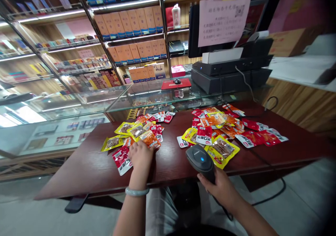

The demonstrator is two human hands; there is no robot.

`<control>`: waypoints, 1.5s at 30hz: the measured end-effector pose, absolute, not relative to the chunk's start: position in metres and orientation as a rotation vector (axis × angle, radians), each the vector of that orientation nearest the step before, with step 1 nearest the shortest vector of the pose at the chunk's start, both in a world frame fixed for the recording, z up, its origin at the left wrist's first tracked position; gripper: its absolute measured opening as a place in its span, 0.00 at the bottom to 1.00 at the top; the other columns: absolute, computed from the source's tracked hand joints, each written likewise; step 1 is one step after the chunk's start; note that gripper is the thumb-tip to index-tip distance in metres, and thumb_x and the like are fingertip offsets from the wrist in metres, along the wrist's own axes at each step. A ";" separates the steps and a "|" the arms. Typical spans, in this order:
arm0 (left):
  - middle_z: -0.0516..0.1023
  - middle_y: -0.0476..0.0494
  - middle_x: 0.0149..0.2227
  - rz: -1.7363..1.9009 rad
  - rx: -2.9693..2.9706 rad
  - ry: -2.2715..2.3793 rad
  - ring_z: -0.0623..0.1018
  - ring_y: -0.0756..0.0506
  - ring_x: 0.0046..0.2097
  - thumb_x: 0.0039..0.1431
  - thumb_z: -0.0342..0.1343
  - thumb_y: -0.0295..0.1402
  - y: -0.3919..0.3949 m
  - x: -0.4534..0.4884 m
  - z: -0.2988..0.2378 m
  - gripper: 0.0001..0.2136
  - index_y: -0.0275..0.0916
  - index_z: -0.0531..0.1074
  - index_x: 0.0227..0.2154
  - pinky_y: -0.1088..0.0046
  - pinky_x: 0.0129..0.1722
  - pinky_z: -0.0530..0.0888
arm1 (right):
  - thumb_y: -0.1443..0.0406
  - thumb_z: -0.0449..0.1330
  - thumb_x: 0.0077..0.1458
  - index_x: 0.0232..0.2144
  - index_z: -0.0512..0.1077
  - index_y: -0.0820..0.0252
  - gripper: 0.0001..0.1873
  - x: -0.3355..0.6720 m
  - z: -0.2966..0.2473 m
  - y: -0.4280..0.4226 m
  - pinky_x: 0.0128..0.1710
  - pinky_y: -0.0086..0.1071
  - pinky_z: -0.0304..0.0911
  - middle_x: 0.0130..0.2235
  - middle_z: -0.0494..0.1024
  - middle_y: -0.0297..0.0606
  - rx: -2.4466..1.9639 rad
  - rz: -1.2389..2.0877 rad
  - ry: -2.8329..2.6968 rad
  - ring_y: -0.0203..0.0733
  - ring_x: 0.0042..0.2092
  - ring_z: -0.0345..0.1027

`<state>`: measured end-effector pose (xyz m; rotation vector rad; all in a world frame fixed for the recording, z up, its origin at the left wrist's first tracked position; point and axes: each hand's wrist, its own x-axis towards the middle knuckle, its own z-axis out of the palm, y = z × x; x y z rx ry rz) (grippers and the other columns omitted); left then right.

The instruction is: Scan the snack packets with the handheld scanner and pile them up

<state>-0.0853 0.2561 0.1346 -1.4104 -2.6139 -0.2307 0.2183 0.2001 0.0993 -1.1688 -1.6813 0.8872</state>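
Note:
My left hand [141, 154] rests palm down on the near edge of the left pile of snack packets [136, 133], its fingers curled over an orange packet [149, 138]; a pale bangle circles the wrist. My right hand [219, 188] grips the handle of a dark barcode scanner [201, 159] with a blue light, held just in front of the right pile of packets [228, 129]. A yellow packet [223, 150] lies right beyond the scanner's head. Both piles sit on a dark red wooden table [91, 169].
A black cash register [231, 73] with a pink paper notice [223, 19] stands at the back right, its cables trailing over the table. A glass display counter [65, 124] runs to the left, and shelves of boxed goods [131, 22] fill the back wall.

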 end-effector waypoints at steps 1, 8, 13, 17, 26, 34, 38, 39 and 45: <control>0.76 0.16 0.53 -0.253 -1.384 -2.629 0.73 0.25 0.56 0.57 0.56 0.60 0.255 -0.084 0.135 0.36 0.25 0.73 0.49 0.54 0.53 0.67 | 0.57 0.65 0.57 0.50 0.77 0.59 0.20 0.219 0.099 0.200 0.60 0.54 0.70 0.49 0.86 0.51 -1.163 0.890 -1.686 0.61 0.53 0.79; 0.77 0.16 0.54 -0.269 -1.453 -2.633 0.75 0.24 0.57 0.56 0.60 0.58 0.255 -0.076 0.136 0.46 0.23 0.58 0.65 0.55 0.53 0.68 | 0.57 0.65 0.59 0.54 0.76 0.57 0.22 0.218 0.102 0.201 0.61 0.55 0.69 0.52 0.85 0.50 -1.122 0.889 -1.722 0.61 0.55 0.78; 0.80 0.17 0.50 -0.410 -1.507 -2.787 0.81 0.27 0.52 0.57 0.62 0.47 0.261 -0.083 0.134 0.46 0.24 0.50 0.70 0.59 0.46 0.71 | 0.58 0.65 0.58 0.55 0.75 0.57 0.23 0.219 0.103 0.201 0.61 0.55 0.69 0.53 0.84 0.51 -1.095 0.889 -1.724 0.62 0.55 0.78; 0.84 0.29 0.46 -0.655 -1.652 -2.794 0.82 0.32 0.49 0.57 0.60 0.42 0.257 -0.093 0.126 0.24 0.36 0.74 0.54 0.64 0.42 0.71 | 0.60 0.65 0.59 0.54 0.76 0.58 0.21 0.218 0.106 0.201 0.60 0.53 0.70 0.52 0.85 0.50 -1.067 0.907 -1.738 0.61 0.54 0.79; 0.76 0.50 0.23 -2.100 -1.796 -2.487 0.73 0.47 0.27 0.47 0.65 0.50 0.257 -0.059 0.116 0.18 0.41 0.73 0.27 0.73 0.30 0.68 | 0.65 0.65 0.57 0.50 0.78 0.56 0.17 0.200 0.125 0.209 0.57 0.48 0.72 0.49 0.87 0.45 -0.980 0.983 -1.713 0.57 0.54 0.79; 0.74 0.52 0.23 -2.431 -1.702 -2.422 0.70 0.51 0.26 0.43 0.70 0.51 0.257 -0.037 0.117 0.21 0.39 0.73 0.28 0.75 0.29 0.67 | 0.64 0.64 0.58 0.50 0.78 0.58 0.17 0.204 0.135 0.213 0.56 0.46 0.73 0.47 0.87 0.45 -0.962 0.984 -1.677 0.56 0.52 0.80; 0.77 0.50 0.26 -2.491 -1.725 -2.434 0.73 0.50 0.28 0.44 0.70 0.49 0.258 -0.027 0.114 0.20 0.39 0.73 0.28 0.74 0.32 0.70 | 0.63 0.64 0.58 0.48 0.79 0.57 0.16 0.205 0.138 0.215 0.54 0.45 0.74 0.46 0.87 0.44 -0.977 0.997 -1.676 0.55 0.49 0.81; 0.77 0.50 0.26 -2.502 -1.727 -2.431 0.73 0.50 0.28 0.44 0.70 0.49 0.259 -0.025 0.114 0.19 0.39 0.73 0.28 0.74 0.32 0.70 | 0.63 0.64 0.58 0.49 0.79 0.57 0.16 0.206 0.138 0.215 0.54 0.44 0.74 0.46 0.87 0.44 -0.982 0.992 -1.672 0.54 0.49 0.81; 0.76 0.51 0.25 -2.392 -1.827 -2.503 0.74 0.49 0.27 0.43 0.69 0.52 0.268 -0.021 0.113 0.22 0.40 0.72 0.29 0.73 0.31 0.70 | 0.64 0.64 0.57 0.49 0.79 0.57 0.17 0.213 0.137 0.215 0.53 0.43 0.75 0.47 0.87 0.44 -0.989 0.956 -1.645 0.54 0.49 0.81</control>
